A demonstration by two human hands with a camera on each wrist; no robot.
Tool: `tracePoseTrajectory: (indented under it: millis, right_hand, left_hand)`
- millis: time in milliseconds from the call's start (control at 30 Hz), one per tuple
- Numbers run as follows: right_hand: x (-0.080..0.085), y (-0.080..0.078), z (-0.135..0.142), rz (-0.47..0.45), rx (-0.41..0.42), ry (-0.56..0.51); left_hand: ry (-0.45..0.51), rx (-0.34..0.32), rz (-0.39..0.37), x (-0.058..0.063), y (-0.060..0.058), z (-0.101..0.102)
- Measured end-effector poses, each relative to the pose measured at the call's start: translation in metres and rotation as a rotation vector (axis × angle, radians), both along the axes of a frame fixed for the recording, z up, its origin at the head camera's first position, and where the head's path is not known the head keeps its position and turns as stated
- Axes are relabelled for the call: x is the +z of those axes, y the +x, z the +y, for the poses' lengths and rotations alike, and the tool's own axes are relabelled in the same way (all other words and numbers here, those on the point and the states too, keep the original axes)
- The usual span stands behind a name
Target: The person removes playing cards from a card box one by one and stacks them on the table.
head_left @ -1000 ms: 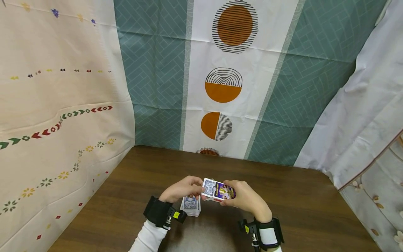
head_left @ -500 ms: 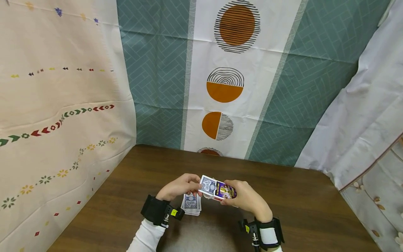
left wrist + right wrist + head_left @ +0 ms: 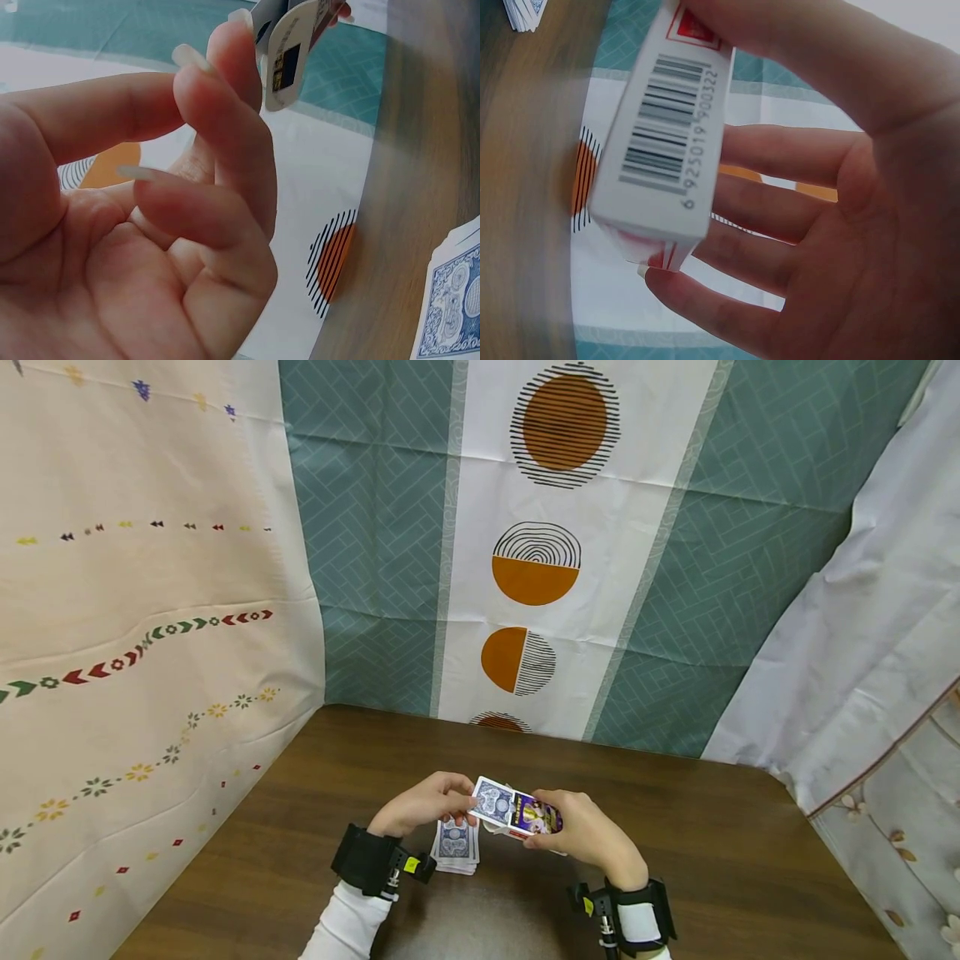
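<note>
My right hand (image 3: pixel 592 839) grips a playing-card box (image 3: pixel 537 817) with a purple picture front, thumb on one edge and fingers on the other. In the right wrist view, a barcode shows on the white side of the box (image 3: pixel 664 131). Blue-backed playing cards (image 3: pixel 492 801) stick well out of the box's left end. My left hand (image 3: pixel 426 803) pinches their outer edge between thumb and fingertips. A pale box flap (image 3: pixel 291 64) hangs beyond the left fingertips in the left wrist view. Below the left hand, a stack of blue-backed cards (image 3: pixel 457 845) lies on the table.
The brown wooden table (image 3: pixel 712 843) spreads under both hands. Along its back hangs a green and white cloth (image 3: pixel 390 568) with orange circles. A cream patterned cloth (image 3: pixel 150 652) borders the left side, and a white curtain (image 3: pixel 847 652) the right.
My left hand has moved a little left and up, and more of the cards now shows outside the box. The right hand and the box have hardly moved.
</note>
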State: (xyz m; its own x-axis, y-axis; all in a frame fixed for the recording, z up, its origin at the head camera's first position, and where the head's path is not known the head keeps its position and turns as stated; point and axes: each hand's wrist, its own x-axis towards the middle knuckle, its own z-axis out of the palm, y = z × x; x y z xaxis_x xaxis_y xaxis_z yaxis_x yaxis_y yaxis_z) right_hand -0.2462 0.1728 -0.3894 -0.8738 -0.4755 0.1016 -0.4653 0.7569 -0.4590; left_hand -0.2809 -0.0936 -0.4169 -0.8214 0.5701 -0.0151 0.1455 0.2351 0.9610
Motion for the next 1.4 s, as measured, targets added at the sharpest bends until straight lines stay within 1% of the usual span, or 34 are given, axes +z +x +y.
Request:
tracePoseTrajectory:
  millis: [267,400,533,633,700,867,933,1167,1400]
  right_hand:
    - [0.003,0.000,0.003,-0.017,-0.045,0.004]
    - [0.002,0.000,0.003,-0.002,-0.037,0.004]
    - [0.001,0.000,0.004,0.016,-0.025,0.007]
    - [0.001,0.001,0.004,0.020,-0.018,0.004]
    - [0.000,0.000,0.004,0.019,-0.018,0.002]
    - [-0.001,0.000,0.005,0.021,-0.015,0.000]
    - [-0.001,0.000,0.005,0.023,-0.015,0.002]
    - [-0.001,0.000,0.004,0.019,-0.024,0.004]
    - [-0.001,0.000,0.003,0.024,-0.024,0.006]
  left_hand:
    - [0.006,0.057,0.016,0.001,-0.003,-0.008]
    - [0.013,0.073,0.030,0.001,-0.004,-0.013]
    - [0.031,0.105,0.016,0.000,-0.005,-0.018]
    - [0.051,0.121,-0.012,0.001,-0.006,-0.021]
    - [0.061,0.122,-0.019,0.001,-0.007,-0.022]
    - [0.077,0.130,-0.009,0.001,-0.008,-0.025]
    - [0.078,0.140,-0.002,0.001,-0.008,-0.025]
    - [0.061,0.187,-0.017,-0.001,-0.009,-0.027]
    - [0.036,0.205,0.004,-0.001,-0.011,-0.029]
